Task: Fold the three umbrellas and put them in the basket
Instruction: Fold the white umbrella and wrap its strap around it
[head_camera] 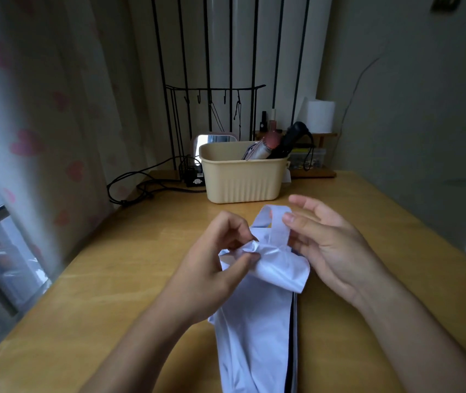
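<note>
Umbrella (pixel 254 336), pale lilac and loosely gathered, lies lengthwise on the bench (pixel 112 279); fingers of the left hand (pixel 220 251) pinch its crumpled cloth, those of the right hand (pixel 331 245) pinch its raised strap (pixel 278 231).

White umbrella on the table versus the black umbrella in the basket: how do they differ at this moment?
The white umbrella lies on the table, held by the left hand and right hand; the black umbrella leans in the beige basket, untouched. The white umbrella's fabric is loose, its strap unfastened; the black umbrella looks rolled tight. Both are collapsed.
</note>
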